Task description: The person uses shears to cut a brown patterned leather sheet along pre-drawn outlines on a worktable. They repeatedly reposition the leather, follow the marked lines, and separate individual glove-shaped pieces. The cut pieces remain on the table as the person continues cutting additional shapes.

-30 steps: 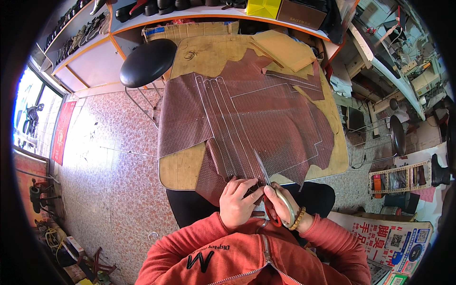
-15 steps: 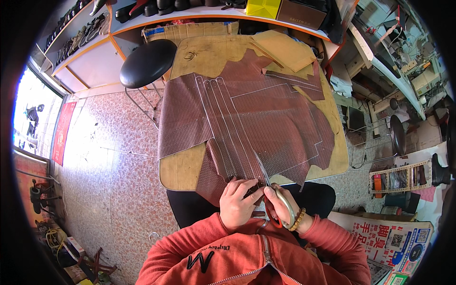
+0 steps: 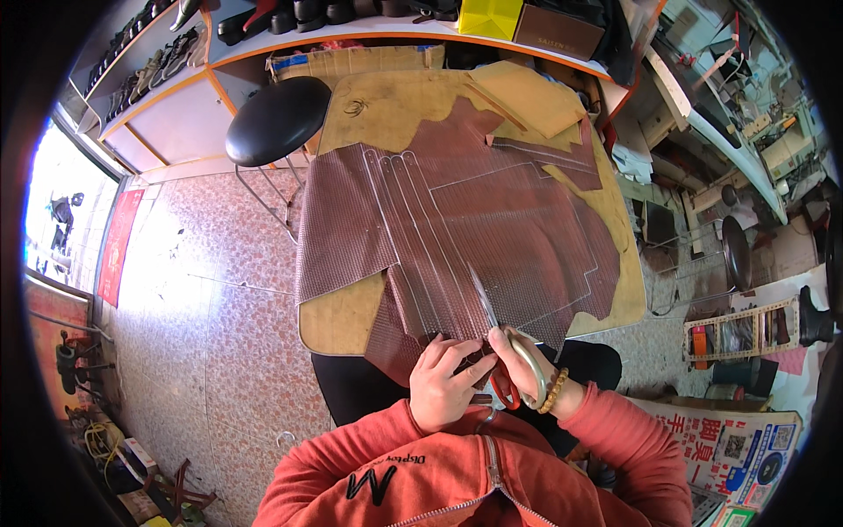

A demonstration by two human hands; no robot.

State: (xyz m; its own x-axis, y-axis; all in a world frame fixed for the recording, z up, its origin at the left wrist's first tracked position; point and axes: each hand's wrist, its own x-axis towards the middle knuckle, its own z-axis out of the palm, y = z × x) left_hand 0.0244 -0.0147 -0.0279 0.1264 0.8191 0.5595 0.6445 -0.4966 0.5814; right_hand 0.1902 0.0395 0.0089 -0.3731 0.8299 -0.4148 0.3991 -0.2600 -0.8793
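Observation:
A brown-red textured leather sheet (image 3: 518, 233) lies across the table, with pale lines drawn on it, among them several long narrow strips with rounded far ends. My right hand (image 3: 525, 367) grips scissors (image 3: 485, 302) with one red and one pale metallic handle loop. Their blades point away from me, along the right side of the marked strips; how far apart they are is hard to tell. Just left of the scissors, my left hand (image 3: 445, 379) has its fingers closed on the near edge of the leather, which hangs past the table edge over my lap.
The yellow-brown table (image 3: 342, 327) has rounded corners. A tan flat board (image 3: 529, 97) rests at its far right. Beyond the far left corner is a black round stool (image 3: 279, 121). Shelves of shoes (image 3: 307, 16) line the back, and a ladder-like rack (image 3: 738, 335) is at right.
My right hand and the scissors have moved a little forward along the drawn line. My left hand stays on the leather's near edge. The whole view has shifted slightly.

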